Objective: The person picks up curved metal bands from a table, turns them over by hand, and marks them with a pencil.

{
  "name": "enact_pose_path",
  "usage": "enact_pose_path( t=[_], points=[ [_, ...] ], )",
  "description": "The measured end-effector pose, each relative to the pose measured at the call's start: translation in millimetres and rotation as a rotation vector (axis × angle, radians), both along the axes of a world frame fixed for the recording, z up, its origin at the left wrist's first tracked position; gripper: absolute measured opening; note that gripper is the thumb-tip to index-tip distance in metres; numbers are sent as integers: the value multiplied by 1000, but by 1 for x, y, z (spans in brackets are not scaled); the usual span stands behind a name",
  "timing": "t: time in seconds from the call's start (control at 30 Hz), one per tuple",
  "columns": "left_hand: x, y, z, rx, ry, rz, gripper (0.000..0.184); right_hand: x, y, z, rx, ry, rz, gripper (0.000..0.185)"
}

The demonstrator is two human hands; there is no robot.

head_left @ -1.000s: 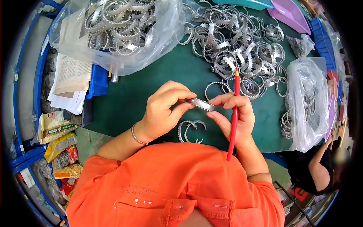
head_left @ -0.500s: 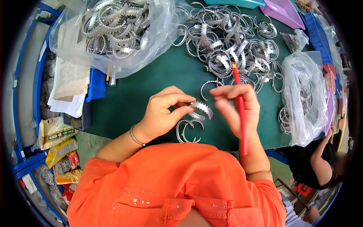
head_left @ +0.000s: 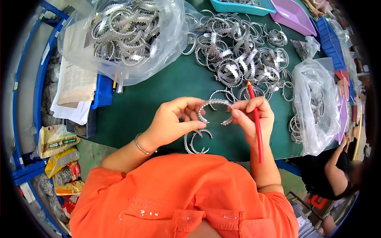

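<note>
My left hand (head_left: 173, 119) pinches one end of an open toothed metal ring (head_left: 215, 102), its gap facing me. The fingertips of my right hand (head_left: 257, 117) grip the ring's other end. Between the fingers of that hand also lies a red pencil (head_left: 258, 137), its tip pointing away from me. Just below the held ring, a few similar open rings (head_left: 191, 143) rest on the green table (head_left: 152, 107). Beyond my hands spreads a large loose pile of such rings (head_left: 238, 47), with one stray ring partly hidden behind the held one.
A clear plastic bag (head_left: 158, 59) full of rings stands at the back left, beside papers (head_left: 75, 89) and a blue bin (head_left: 104, 93). Another bag (head_left: 317, 131) of rings lies right. Teal (head_left: 242, 8) and purple trays (head_left: 293, 18) sit behind. A person (head_left: 323, 174) is at the far right.
My right hand has moved left and closed on the free end of the ring that my left hand was holding. The ring has turned so its open arc shows.
</note>
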State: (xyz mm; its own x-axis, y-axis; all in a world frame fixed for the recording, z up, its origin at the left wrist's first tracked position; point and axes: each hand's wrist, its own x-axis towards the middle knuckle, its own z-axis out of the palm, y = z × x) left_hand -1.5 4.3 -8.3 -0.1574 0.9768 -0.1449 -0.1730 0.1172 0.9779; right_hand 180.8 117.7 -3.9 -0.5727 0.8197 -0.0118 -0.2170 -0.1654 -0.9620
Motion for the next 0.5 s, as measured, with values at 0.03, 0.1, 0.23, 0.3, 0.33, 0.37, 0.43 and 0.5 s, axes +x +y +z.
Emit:
enact_pose_path(
  t=[0.03, 0.1, 0.23, 0.3, 0.33, 0.37, 0.43, 0.5],
  points=[
    [-2, 0, 1, -6, -106, -29, 38, 2, 2, 1, -38, -19, -4, 26],
    [0, -1, 1, -17, -199, -9, 36, 5, 3, -2, -44, -22, -7, 26],
    [-3, -1, 6, -54, -275, -6, 30, 6, 2, -5, -42, -30, -2, 25],
    [-3, 0, 9, -60, -286, 10, 28, 5, 2, -5, -49, -37, -4, 25],
    [-3, 0, 10, -68, -296, 24, 27, 5, 2, -5, -52, -45, 5, 25],
    [-3, 0, 11, -70, -296, 29, 27, 5, 2, -5, -56, -52, 14, 24],
    [-3, 0, 13, -83, -300, 19, 27, 5, 2, -7, -50, -63, 32, 24],
    [-3, -2, 13, -54, -291, 8, 27, 5, 2, -6, -42, -79, 50, 23]
  ],
)
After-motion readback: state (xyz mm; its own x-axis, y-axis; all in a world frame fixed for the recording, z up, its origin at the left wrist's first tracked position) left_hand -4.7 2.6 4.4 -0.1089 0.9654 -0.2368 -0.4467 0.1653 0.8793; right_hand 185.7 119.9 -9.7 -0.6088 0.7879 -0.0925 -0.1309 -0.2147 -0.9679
